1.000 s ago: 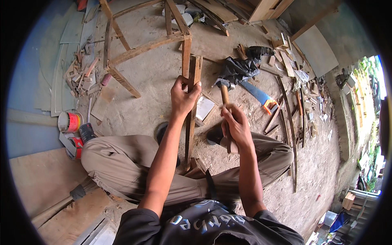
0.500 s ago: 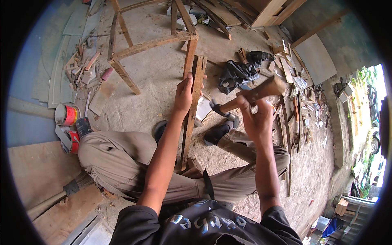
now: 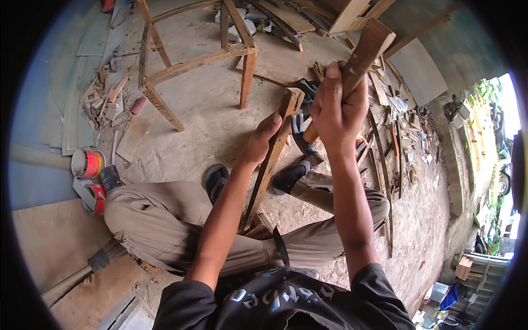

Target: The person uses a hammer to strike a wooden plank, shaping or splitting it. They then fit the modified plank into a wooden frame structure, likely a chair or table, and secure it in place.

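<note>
My left hand is wrapped round a long, narrow wooden bar in front of me, thumb along its edge. The bar slants up and away from between my legs, and its lower end is beside a short wood piece. In my right hand, closed round the wooden handle, is a claw hammer. Its handle points up and to the right, while the dark metal head hangs low, just right of the bar. Whether the head touches the bar I cannot tell.
A wooden frame with legs stands on the floor ahead. Scrap wood lies at the far left, near red cans. More offcuts litter the right side. A broom-like tool is by my left knee.
The hammer has swung more upright, its handle end rising and its head coming closer to the bar. The bar's upper end has tilted right, with my left hand shifting along.
</note>
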Available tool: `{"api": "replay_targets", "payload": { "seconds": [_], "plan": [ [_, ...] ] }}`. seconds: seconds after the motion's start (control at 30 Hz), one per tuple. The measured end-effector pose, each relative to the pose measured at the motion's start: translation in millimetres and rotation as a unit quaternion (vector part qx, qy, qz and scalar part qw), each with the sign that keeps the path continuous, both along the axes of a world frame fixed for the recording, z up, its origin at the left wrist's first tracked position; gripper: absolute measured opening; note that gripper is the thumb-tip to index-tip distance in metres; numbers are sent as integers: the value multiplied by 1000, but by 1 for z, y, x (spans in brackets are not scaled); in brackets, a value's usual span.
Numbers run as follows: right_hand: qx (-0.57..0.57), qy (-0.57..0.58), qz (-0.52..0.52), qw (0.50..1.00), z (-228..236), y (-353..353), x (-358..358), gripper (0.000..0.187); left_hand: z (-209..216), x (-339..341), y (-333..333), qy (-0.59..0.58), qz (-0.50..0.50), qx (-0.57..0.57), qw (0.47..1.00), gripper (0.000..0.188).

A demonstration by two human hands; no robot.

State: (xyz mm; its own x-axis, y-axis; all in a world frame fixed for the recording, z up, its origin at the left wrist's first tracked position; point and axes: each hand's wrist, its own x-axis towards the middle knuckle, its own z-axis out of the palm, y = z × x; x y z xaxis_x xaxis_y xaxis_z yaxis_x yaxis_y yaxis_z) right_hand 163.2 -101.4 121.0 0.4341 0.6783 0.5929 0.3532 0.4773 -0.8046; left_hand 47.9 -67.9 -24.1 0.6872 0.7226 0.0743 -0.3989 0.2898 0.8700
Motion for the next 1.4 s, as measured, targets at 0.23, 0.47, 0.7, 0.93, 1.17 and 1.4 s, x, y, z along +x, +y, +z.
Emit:
{"api": "replay_targets", "payload": {
  "seconds": [0.23, 0.47, 0.7, 0.93, 1.17, 1.4],
  "plan": [
    [32, 69, -14, 997, 8, -3, -4, 17, 4, 8, -10, -9, -30, -4, 999, 53],
    [102, 152, -5, 983, 10, -14, -6, 17, 10, 8, -12, 15, 21, 55, 998, 52],
    [146, 192, -13, 970, 7, -16, -8, 25, 26, 11, -19, 47, 93, 94, 990, 52],
    [43, 138, 38, 989, 12, -3, 4, 39, 8, 13, -17, 73, 101, 115, 985, 57],
    [-38, 118, 63, 990, 70, 9, 30, 45, 0, 20, -20, 54, 75, 80, 992, 59],
    [-33, 139, 45, 989, 47, -10, 30, 58, 4, 18, -14, 44, 81, 68, 993, 64]
  ]
}}
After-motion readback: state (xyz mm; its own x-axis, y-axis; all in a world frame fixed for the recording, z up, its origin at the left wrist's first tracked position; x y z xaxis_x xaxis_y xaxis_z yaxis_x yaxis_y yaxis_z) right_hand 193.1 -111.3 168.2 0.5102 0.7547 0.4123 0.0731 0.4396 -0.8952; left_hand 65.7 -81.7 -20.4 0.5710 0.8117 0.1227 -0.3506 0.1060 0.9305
